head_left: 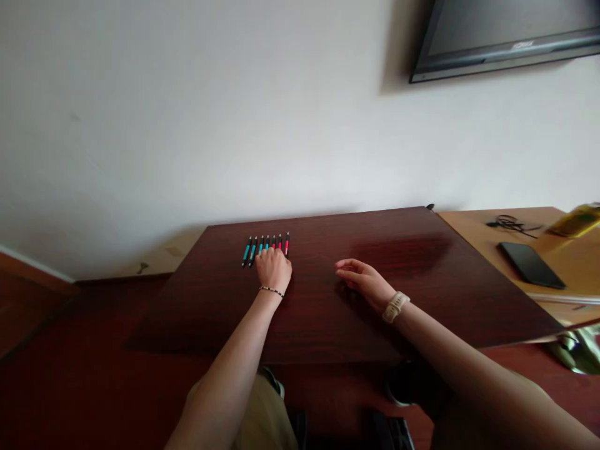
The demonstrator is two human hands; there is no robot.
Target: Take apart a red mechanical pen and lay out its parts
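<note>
Several pens (247, 252) lie side by side in a row on the dark red-brown table (319, 337). Teal-barrelled ones are on the left, red-barrelled ones on the right, all with black ends. My left hand (274, 270), a beaded bracelet at its wrist, rests over the lower ends of the right part of the row. Its fingers are curled down and closed; the fingertips and whatever they grip are hidden. To the right, my right hand (368, 281) hovers just above the tabletop, wearing a pale watch. Its fingers are loosely stretched, open, and hold nothing.
On the right, a lighter wooden table (469, 222) adjoins mine, bearing a black phone (530, 265), a dark cable (510, 224) and a yellow object (579, 220). A television (510, 37) hangs on the white wall behind. Shoes show on the floor below.
</note>
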